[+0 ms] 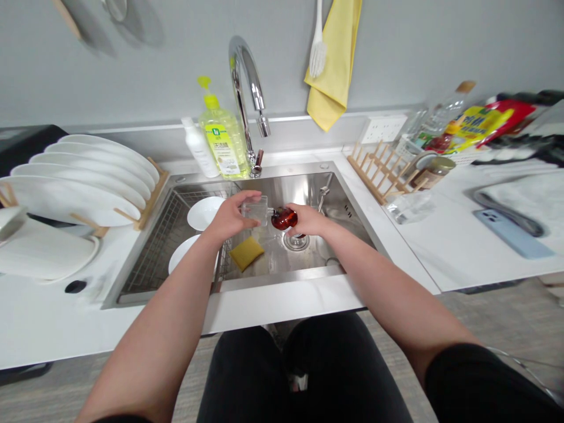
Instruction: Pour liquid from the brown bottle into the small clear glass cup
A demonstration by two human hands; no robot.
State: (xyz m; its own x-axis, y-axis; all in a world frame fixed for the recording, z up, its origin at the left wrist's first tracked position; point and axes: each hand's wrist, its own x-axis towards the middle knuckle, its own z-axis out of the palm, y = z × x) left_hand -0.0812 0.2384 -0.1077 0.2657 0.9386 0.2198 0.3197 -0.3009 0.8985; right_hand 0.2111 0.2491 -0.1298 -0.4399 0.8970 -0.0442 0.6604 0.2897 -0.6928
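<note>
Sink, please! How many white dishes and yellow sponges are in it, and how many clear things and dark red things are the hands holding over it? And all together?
White dishes: 2
Yellow sponge: 1
Clear thing in the left hand: 1
Dark red thing in the right hand: 1
Total: 5

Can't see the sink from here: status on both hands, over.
Left hand gripping clear container. Right hand gripping red bottle, end to end; contact unclear. Yellow sponge in sink, apart from both.
</note>
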